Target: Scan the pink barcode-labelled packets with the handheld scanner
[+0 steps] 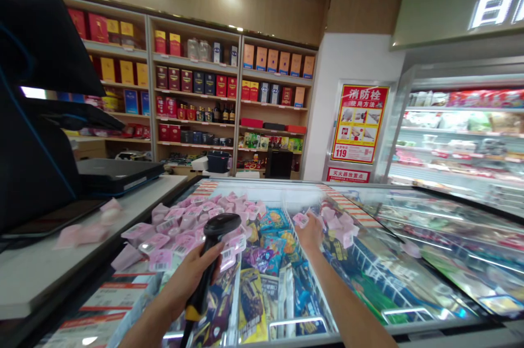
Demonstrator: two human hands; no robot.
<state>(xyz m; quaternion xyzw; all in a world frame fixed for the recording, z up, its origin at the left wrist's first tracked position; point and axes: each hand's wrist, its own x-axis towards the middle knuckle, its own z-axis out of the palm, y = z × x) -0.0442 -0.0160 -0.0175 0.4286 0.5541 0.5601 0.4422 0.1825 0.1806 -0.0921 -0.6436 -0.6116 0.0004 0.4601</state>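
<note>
Head view: the left hand [189,278] is wrapped around the handle of a black scanner [222,223] with a yellow band, its head raised over a heap of pink tubs [184,222]. Several tubs lie right beside the scanner's head and the fingers; whether any of them is also held by that hand cannot be told. The right hand [310,234], reaching forward over the freezer [298,198], is closed on one pink tub [301,220], pinched at the fingertips, with a smaller cluster of tubs [339,223] just beyond it on the right.

The large heap lies to the left, seemingly on the freezer's glass, many tubs showing printed barcodes. Beneath and between the two hands are bright ice cream packets [274,250] in wire-divided bays. A few more tubs [85,233], blurred, sit on the white surface [36,277] at the left, near the till [45,37].

As a judgement, the step in hand is handling single tubs with the scanner ready. The next move calls for a tub's barcode turned squarely toward the scanner's front, the two hands near each other, and a light grip, so the label stays uncovered and the neighbouring tubs are not knocked.
</note>
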